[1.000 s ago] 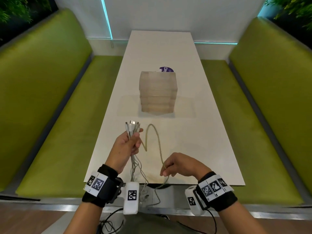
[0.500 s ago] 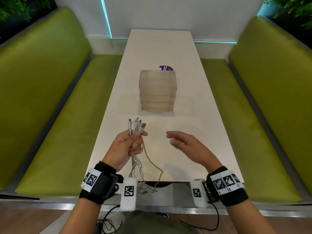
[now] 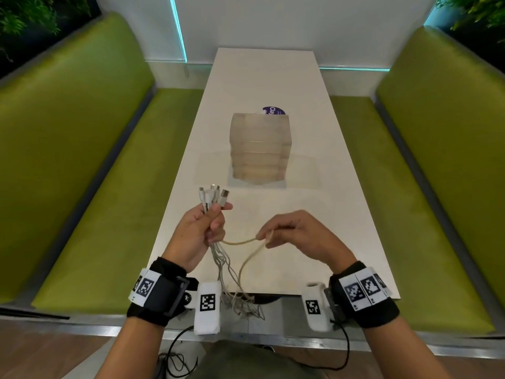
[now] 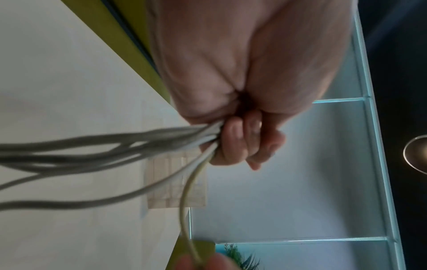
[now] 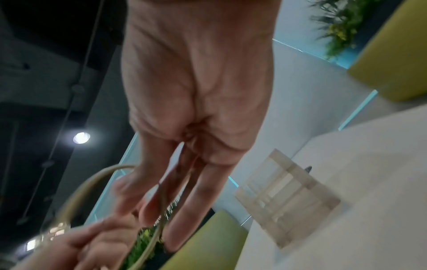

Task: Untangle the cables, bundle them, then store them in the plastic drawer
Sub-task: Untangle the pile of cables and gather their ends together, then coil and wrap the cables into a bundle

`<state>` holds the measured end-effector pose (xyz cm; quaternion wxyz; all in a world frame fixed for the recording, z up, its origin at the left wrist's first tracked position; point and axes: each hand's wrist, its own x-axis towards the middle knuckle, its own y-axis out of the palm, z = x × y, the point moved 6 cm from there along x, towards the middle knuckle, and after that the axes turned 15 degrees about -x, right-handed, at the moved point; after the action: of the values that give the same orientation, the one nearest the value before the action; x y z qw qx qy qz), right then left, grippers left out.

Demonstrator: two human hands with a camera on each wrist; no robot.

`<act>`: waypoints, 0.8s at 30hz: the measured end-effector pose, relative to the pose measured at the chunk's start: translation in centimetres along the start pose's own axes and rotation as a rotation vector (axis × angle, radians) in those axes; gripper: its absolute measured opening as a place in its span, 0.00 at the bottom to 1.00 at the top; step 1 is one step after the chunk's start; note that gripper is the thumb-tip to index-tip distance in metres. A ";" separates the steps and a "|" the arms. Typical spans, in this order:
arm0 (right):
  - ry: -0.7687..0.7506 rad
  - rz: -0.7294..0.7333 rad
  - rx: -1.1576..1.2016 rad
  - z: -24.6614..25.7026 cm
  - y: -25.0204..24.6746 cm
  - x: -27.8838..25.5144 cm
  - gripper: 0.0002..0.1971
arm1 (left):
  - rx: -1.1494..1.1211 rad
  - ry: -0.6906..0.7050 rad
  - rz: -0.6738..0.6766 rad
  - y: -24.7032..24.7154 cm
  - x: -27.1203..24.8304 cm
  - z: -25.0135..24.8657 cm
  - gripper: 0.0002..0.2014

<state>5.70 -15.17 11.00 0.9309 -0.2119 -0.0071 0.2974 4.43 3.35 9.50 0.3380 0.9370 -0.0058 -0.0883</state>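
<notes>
In left hand (image 3: 200, 231), bunched cables (image 3: 218, 251)

Cables (image 3: 218, 258): thin white and grey leads, sitting bunched in the left hand (image 3: 200, 232), connector ends (image 3: 213, 194) fanning upward, tails hanging past the surface (image 3: 341, 228) edge in a loose tangle. One beige cable (image 3: 240, 242) is looping sideways, pinched by the right hand (image 3: 295, 233). Plastic drawer (image 3: 261, 149): translucent stacked unit, standing upright mid-surface, all drawers sitting shut.

We sit in a café-style booth: green benches (image 3: 90, 192) flank our hands, white table (image 3: 262, 86) ahead.
</notes>
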 end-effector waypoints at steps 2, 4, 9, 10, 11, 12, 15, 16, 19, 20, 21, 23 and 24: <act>-0.038 0.195 -0.173 -0.7 1.6 -0.9 0.15 | -0.035 0.029 -0.021 0.0 0.2 -0.3 0.11; -0.022 0.348 -0.254 -1.7 3.3 -1.7 0.22 | -0.046 0.030 0.003 0.4 0.2 -0.2 0.11; 0.033 0.143 -0.164 -2.4 2.4 -1.6 0.10 | -0.064 -0.013 0.104 2.3 0.1 0.7 0.11; 0.046 0.060 -0.137 -2.3 1.7 -1.3 0.09 | -0.064 -0.022 0.124 2.6 0.2 0.9 0.11; 0.039 -0.010 -0.103 -2.2 1.2 -1.0 0.15 | -0.053 -0.029 0.146 3.1 0.3 0.9 0.11; 0.024 -0.059 -0.061 -1.8 0.7 -0.7 0.22 | -0.029 -0.034 0.171 3.5 0.4 1.0 0.11; -0.021 -0.145 0.067 0.3 -0.5 0.7 0.39 | 0.103 -0.032 0.259 5.7 1.0 1.1 0.12; -0.049 -0.162 0.084 1.3 -0.9 1.3 0.40 | 0.154 -0.024 0.281 6.5 1.4 1.1 0.13; -0.122 -0.220 0.123 4.1 -2.2 2.6 0.27 | 0.311 0.007 0.319 8.7 2.9 0.9 0.15; -0.128 -0.234 0.141 4.7 -2.8 3.1 0.26 | 0.343 0.009 0.321 9.1 3.4 0.7 0.15; -0.128 -0.237 0.157 5.2 -3.2 3.5 0.26 | 0.350 0.003 0.317 9.3 3.9 0.6 0.16; -0.120 -0.241 0.191 5.8 -3.9 4.2 0.27 | 0.320 -0.014 0.307 9.5 4.7 0.3 0.15; -0.108 -0.237 0.214 6.0 -4.0 4.5 0.27 | 0.287 -0.024 0.309 9.7 5.0 0.3 0.14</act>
<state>10.80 -13.29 17.54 0.9749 -0.0930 -0.0505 0.1957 9.79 -4.63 14.61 0.2105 0.9624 -0.1659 -0.0449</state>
